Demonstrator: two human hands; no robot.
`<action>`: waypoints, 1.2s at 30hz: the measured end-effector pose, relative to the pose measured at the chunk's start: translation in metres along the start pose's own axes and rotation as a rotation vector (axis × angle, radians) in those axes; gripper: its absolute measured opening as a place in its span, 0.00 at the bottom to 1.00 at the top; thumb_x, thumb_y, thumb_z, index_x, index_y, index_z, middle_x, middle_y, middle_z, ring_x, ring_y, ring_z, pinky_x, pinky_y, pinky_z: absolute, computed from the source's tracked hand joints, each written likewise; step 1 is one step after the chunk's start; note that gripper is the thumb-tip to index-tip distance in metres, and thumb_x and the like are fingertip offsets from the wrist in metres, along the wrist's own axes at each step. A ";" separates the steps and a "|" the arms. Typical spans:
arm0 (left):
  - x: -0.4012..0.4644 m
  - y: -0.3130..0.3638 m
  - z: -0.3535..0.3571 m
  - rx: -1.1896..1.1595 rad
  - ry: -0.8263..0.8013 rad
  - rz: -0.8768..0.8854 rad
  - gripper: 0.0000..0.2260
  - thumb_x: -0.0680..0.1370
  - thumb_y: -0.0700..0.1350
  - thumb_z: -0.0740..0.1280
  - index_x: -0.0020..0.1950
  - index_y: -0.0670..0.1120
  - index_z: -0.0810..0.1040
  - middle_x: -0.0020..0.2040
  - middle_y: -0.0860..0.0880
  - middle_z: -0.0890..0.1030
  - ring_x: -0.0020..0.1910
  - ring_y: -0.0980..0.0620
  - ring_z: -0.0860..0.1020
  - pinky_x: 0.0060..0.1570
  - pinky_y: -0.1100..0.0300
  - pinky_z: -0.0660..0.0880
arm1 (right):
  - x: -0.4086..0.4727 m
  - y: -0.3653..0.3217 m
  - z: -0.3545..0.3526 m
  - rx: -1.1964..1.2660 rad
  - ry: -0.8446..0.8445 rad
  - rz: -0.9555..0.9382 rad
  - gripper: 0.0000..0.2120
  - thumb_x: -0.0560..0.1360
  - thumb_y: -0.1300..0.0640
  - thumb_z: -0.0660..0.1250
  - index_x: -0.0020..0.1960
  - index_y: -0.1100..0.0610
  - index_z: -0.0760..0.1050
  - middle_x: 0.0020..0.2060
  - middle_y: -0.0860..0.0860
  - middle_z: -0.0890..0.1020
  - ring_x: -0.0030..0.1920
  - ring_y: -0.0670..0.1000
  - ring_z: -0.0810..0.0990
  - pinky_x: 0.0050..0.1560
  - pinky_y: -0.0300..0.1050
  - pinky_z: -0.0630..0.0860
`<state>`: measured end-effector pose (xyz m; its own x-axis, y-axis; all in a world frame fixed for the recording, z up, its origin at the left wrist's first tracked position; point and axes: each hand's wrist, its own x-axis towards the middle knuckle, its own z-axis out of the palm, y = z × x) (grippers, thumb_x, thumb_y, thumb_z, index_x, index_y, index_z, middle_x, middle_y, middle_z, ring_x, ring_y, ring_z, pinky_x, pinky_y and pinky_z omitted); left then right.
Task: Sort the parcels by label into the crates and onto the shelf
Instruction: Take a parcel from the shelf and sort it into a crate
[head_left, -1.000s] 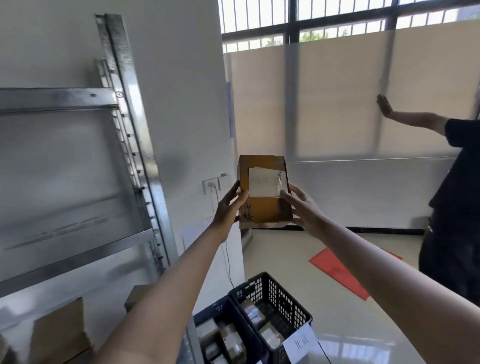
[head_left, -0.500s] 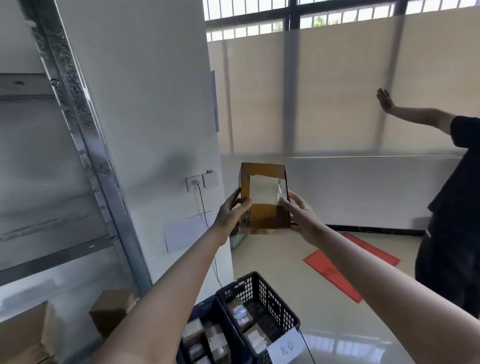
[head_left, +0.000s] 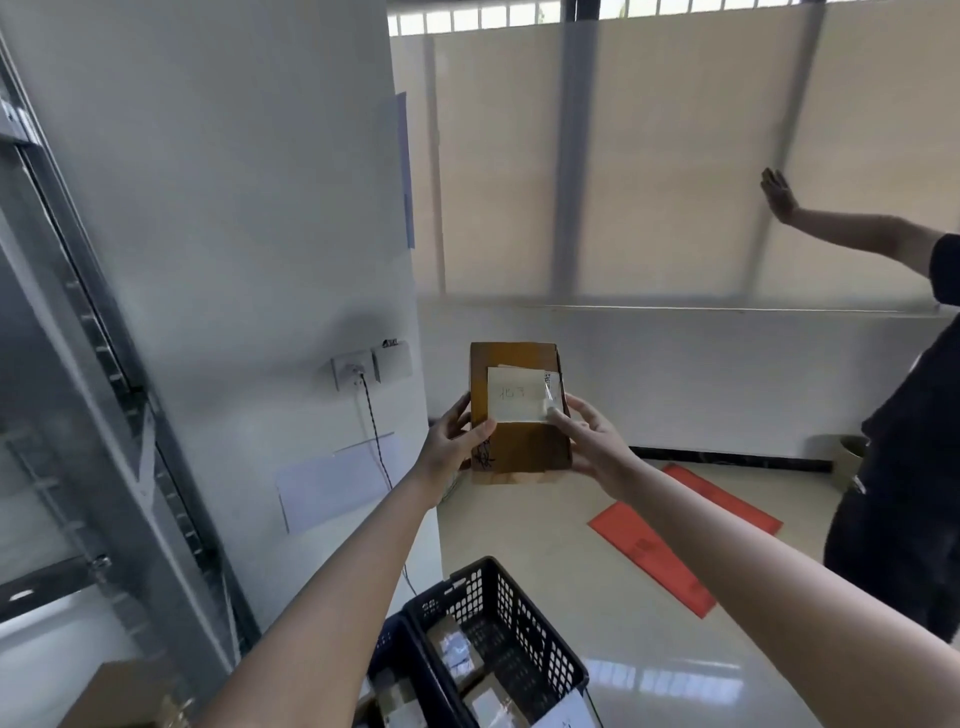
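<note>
Parcel (head_left: 517, 415) gripped between left hand (head_left: 451, 441) and right hand (head_left: 592, 447)

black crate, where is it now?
Head view, bottom centre: the black crate sits on the floor below the held parcel, parcels inside, metal shelf to its left.

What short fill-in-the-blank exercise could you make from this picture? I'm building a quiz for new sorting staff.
1. The brown parcel is held up by ____ hands: left hand and right hand.
2. The note taped on the parcel's face is ____ in colour.
3. The black crate below the arms already holds several ____.
4. The flat sheets on the floor by the far wall are ____.

Missing words: both; white; parcels; red
</note>
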<state>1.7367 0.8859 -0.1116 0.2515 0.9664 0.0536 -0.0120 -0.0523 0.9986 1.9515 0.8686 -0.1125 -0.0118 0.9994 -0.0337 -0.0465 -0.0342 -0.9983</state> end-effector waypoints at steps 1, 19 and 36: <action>0.009 -0.003 -0.003 -0.006 0.000 -0.006 0.28 0.79 0.48 0.67 0.77 0.55 0.61 0.66 0.52 0.73 0.65 0.47 0.71 0.60 0.49 0.74 | 0.009 0.001 0.001 -0.006 -0.002 0.004 0.39 0.67 0.42 0.70 0.75 0.48 0.62 0.62 0.58 0.76 0.64 0.59 0.76 0.61 0.62 0.77; 0.057 -0.085 -0.003 -0.059 0.317 -0.170 0.30 0.77 0.52 0.70 0.77 0.56 0.62 0.69 0.50 0.73 0.64 0.48 0.74 0.60 0.47 0.76 | 0.120 0.068 -0.011 -0.142 -0.213 0.167 0.29 0.78 0.47 0.66 0.77 0.49 0.61 0.62 0.54 0.75 0.65 0.60 0.75 0.60 0.60 0.77; 0.044 -0.135 0.115 -0.108 0.521 -0.270 0.21 0.78 0.50 0.68 0.69 0.59 0.66 0.63 0.53 0.75 0.58 0.53 0.76 0.49 0.58 0.77 | 0.125 0.119 -0.111 -0.146 -0.416 0.308 0.26 0.80 0.49 0.64 0.76 0.47 0.61 0.55 0.49 0.77 0.64 0.59 0.76 0.59 0.60 0.76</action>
<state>1.8604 0.9063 -0.2443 -0.2487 0.9395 -0.2354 -0.1187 0.2116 0.9701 2.0550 0.9911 -0.2402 -0.3992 0.8538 -0.3343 0.1606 -0.2938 -0.9423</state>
